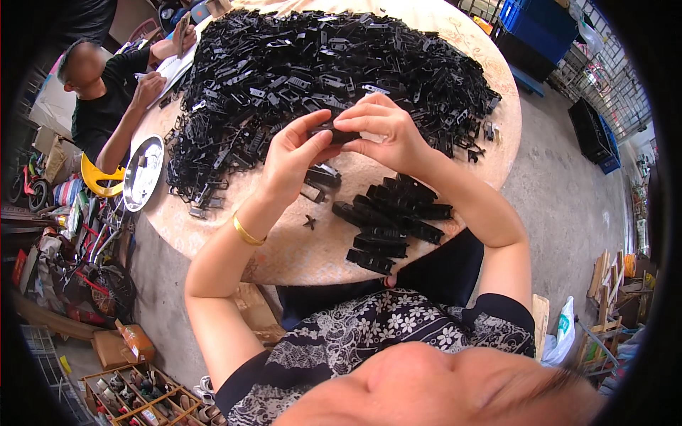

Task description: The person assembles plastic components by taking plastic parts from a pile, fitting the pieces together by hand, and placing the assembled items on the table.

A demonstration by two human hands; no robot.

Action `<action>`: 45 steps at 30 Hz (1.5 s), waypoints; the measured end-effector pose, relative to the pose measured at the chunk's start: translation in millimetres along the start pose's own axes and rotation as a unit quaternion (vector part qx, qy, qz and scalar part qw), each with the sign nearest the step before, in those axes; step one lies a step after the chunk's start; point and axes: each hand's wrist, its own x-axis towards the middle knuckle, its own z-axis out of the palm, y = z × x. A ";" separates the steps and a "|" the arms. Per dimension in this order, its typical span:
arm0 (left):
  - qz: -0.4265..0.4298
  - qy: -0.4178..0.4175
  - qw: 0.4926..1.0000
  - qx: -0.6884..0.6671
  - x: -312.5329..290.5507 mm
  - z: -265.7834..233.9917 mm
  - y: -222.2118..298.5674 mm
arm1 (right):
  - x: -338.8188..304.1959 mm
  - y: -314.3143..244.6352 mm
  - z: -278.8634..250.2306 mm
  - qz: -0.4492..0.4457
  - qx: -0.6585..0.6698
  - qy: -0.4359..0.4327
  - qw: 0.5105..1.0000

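The main risk, as I judge it, is that the black piece (344,135) slips, since it is pinched at the fingertips instead of resting in a palm; if it dropped, it could land against the pile of black parts (334,67) and be hard to pick out among so many similar dark shapes. A lowered right forearm (472,195) could also nudge the cluster of black pieces (387,231), some of which lie near the front edge of the desk (195,234) and might tip over it. A brush from the left side could shift the small cross-shaped part (310,222), which lies loose on the cloth. The left hand (295,153) grips one end of the piece between thumb and fingers, and the right hand (387,129) grasps the other, holding it up in front of the pile. The piece looks dark, compact and longish; fingers cover most of it, so I cannot tell its finer details or whether it is one part or several.
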 end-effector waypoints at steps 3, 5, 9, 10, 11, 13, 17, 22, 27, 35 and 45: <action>0.038 -0.015 0.999 0.000 -1.5 4.6 7.6 | -1.2 -2.8 3.2 0.115 0.115 -0.006 0.987; 0.057 -0.021 0.998 0.021 -1.9 3.9 12.8 | -2.0 -6.0 4.3 0.292 0.333 -0.050 0.895; 0.080 -0.034 0.995 0.043 -4.8 5.1 20.9 | -0.6 -8.4 1.4 0.311 0.368 -0.043 0.875; 0.087 -0.045 0.994 0.057 -6.1 5.3 22.7 | -0.1 -7.5 0.0 0.318 0.378 -0.055 0.868; 0.086 -0.044 0.994 0.057 -7.3 6.8 23.7 | 0.6 -6.4 -1.4 0.325 0.388 -0.067 0.860; 0.113 -0.025 0.990 0.076 -9.9 11.4 24.9 | 2.0 -3.6 -5.2 0.320 0.415 -0.083 0.848; 0.222 -0.074 0.950 0.206 -29.0 24.9 33.3 | 0.0 12.4 -10.0 0.248 0.529 -0.226 0.779; 0.373 -0.244 0.798 0.406 -45.7 40.1 30.5 | -0.4 7.0 5.3 0.229 0.326 -0.310 0.863; 0.431 -0.344 0.679 0.484 -48.7 47.5 8.2 | -3.2 -5.5 26.7 0.008 0.048 -0.208 0.977; 0.324 -0.219 0.781 0.487 -35.2 34.9 17.1 | -10.9 4.4 7.9 0.092 -0.155 -0.168 0.969; 0.110 0.050 0.645 0.754 -4.7 -61.1 43.1 | -10.0 1.2 -0.6 0.147 -0.106 -0.176 0.968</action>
